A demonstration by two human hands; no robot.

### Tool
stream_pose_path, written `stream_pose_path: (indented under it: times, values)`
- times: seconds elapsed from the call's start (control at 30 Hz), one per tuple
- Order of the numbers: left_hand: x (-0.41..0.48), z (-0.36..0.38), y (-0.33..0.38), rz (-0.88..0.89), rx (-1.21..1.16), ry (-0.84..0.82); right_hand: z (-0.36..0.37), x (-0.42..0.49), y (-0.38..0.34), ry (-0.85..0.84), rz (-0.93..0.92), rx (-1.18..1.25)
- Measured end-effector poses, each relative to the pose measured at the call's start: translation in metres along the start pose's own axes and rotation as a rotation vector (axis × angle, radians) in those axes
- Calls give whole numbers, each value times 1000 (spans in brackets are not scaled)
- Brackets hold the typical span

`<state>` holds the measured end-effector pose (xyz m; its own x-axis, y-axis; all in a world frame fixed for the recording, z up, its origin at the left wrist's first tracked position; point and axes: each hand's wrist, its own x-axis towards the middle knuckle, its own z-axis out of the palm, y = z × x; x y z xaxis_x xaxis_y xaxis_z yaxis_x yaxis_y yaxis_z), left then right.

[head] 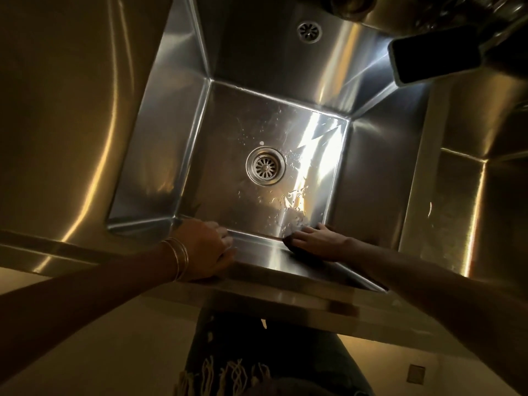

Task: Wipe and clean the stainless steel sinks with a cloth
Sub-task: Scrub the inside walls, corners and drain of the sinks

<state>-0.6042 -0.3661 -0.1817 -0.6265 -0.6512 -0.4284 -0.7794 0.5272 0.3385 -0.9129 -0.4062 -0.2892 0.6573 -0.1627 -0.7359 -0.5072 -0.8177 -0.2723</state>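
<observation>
A deep stainless steel sink [228,138] fills the middle of the head view, with a round drain [265,166] in its wet floor. My right hand [317,238] lies flat with straight fingers on a dark cloth [290,242] and presses it against the near inner wall, low at the floor's front right corner. My left hand [208,250], bangles on its wrist, rests on the sink's near rim with its fingers curled over the edge.
A second sink basin [485,195] lies to the right behind a steel divider. A dark spray head or tap [434,58] hangs over the back right corner. An overflow grille [309,31] sits in the back wall. The steel counter [71,110] spreads to the left.
</observation>
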Motion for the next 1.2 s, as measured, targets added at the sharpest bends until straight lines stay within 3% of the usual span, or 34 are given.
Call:
stream_pose_path:
  times: [0.07, 0.2, 0.27, 0.4, 0.57, 0.77, 1.0, 1.2]
  values:
    - [8, -4, 0, 99, 67, -70, -2, 2, -3, 16, 64, -47]
    - [28, -12, 1, 260, 156, -121, -4, 7, -11, -216, 96, -129]
    - [37, -18, 3, 335, 176, -127, -10, -2, -18, -242, 84, -95]
    - [67, -22, 8, 443, 260, -135, -40, -30, -37, -27, 142, 142]
    - [115, -2, 21, 527, 434, -314, -58, -111, -60, 231, 401, 315]
    - [170, 42, 27, 634, 503, -228, -39, -182, -94, 622, 430, 335]
    - [219, 107, 54, 691, 446, -193, -11, -161, -113, 861, 565, 381]
    - [241, 135, 60, 644, 444, -173, -5, -157, -111, 915, 540, 399]
